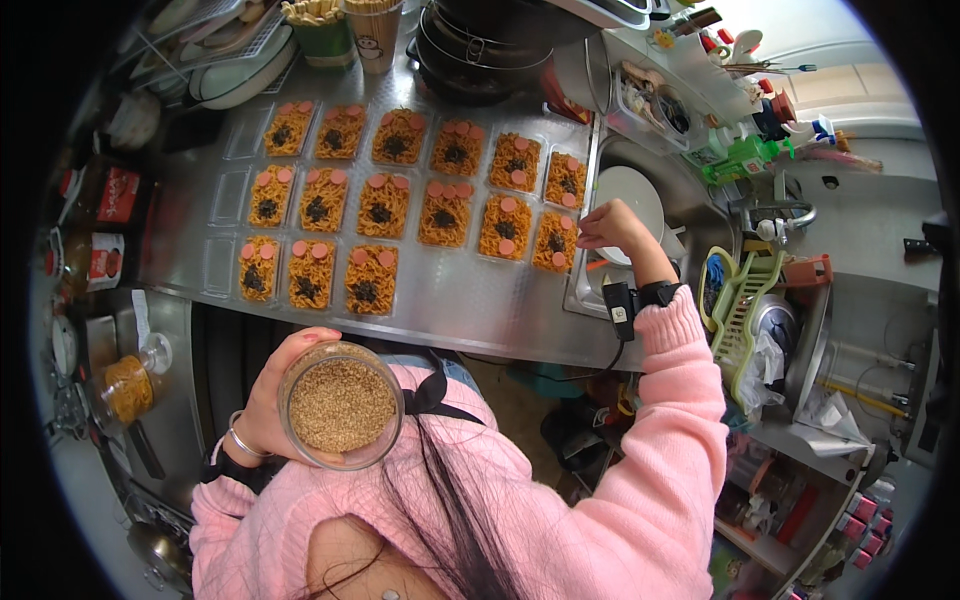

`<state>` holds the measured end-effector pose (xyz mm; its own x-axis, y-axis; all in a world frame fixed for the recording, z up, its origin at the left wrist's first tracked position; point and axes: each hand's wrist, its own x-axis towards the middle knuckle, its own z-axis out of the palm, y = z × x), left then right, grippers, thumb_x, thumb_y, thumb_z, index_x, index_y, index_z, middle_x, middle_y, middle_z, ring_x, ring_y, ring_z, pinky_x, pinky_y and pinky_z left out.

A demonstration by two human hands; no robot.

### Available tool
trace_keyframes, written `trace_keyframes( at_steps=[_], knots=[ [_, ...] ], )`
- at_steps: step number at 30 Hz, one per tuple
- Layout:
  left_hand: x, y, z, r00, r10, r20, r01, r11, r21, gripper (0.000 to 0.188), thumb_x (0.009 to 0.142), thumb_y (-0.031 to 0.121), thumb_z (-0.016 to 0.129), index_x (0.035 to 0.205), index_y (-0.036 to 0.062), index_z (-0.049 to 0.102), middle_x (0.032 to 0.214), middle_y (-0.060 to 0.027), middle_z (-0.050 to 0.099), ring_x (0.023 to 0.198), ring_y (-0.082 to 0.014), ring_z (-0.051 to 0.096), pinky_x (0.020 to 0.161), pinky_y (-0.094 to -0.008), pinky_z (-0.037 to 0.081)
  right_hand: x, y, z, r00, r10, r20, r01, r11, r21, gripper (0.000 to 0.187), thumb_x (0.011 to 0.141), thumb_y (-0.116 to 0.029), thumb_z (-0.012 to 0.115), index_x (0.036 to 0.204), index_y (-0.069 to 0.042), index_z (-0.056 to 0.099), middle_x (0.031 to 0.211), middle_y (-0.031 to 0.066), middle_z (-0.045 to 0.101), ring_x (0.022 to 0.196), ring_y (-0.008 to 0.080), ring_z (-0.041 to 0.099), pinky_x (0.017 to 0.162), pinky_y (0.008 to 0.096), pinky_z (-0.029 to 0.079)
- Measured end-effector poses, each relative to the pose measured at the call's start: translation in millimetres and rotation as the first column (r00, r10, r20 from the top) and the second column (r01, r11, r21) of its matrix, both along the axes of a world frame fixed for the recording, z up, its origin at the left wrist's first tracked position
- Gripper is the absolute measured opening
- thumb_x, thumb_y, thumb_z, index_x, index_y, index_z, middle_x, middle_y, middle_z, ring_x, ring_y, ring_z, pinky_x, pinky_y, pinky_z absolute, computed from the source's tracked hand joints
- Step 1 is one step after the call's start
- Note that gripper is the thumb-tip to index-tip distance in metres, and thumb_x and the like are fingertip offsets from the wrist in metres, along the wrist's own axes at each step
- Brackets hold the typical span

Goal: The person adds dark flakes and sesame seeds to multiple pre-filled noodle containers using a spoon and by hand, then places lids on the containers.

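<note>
My left hand (262, 400) is wrapped round a clear round jar (290, 425), held close to my body. Tan sesame seeds (340, 402) fill much of it. At the right end of the counter, the closed fingers of my right hand (612, 228) are pinched beside a clear box of noodles (556, 241); whatever they may hold is too small to make out. Several more noodle boxes (387, 205) stand in three rows. Each has orange noodles, a dark shredded topping and pink round slices (385, 258).
A steel counter (440, 305) bears the boxes, with clear lids (222, 250) at their left. A sink (590, 290) with a white plate (628, 190) adjoins on the right. Behind stand a black pot (475, 60) and cups of chopsticks (372, 35). A green dish rack (740, 310) is farther right.
</note>
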<state>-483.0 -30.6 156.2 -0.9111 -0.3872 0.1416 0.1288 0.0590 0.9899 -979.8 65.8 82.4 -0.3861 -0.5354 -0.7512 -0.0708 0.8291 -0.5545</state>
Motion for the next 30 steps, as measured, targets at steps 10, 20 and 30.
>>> trace_keyframes(
  at_steps=[10, 20, 30],
  knots=[
    [8, -1, 0, 1.000, 0.002, -0.024, -0.001, 1.000, 0.021, 0.120, 0.041, 0.023, 0.094, 0.136, 0.0040, 0.025, 0.133, -0.0202, 0.036, 0.121, -0.0282, 0.043, 0.100, -0.0374, 0.037, 54, -32, 19, 0.987, 0.155, 0.035, -0.150, 0.983, -0.110, 0.017, 0.081, 0.003, 0.059, 0.093, 0.016, 0.060, 0.082, 0.0207, 0.065, 0.078, 0.0261, 0.068, 0.067, 0.0298, 0.058],
    [28, -1, -1, 0.998, 0.055, -0.012, -0.055, 0.998, 0.031, 0.120, 0.040, 0.024, 0.094, 0.136, 0.0039, 0.025, 0.132, -0.0208, 0.036, 0.121, -0.0283, 0.043, 0.099, -0.0373, 0.038, 62, -63, 9, 0.969, 0.231, -0.086, -0.227, 0.973, 0.051, 0.017, 0.085, 0.001, 0.054, 0.090, 0.017, 0.056, 0.081, 0.0235, 0.064, 0.075, 0.0303, 0.068, 0.062, 0.0343, 0.059],
    [54, -9, -1, 0.997, 0.074, -0.031, -0.073, 0.997, 0.022, 0.119, 0.041, 0.024, 0.094, 0.136, 0.0039, 0.025, 0.132, -0.0217, 0.037, 0.120, -0.0297, 0.044, 0.099, -0.0380, 0.038, 120, -97, 17, 0.964, 0.247, 0.100, -0.233, 0.963, -0.138, 0.028, 0.085, 0.009, 0.043, 0.110, 0.019, 0.050, 0.099, 0.0265, 0.059, 0.090, 0.0348, 0.064, 0.075, 0.0359, 0.058]
  ],
)
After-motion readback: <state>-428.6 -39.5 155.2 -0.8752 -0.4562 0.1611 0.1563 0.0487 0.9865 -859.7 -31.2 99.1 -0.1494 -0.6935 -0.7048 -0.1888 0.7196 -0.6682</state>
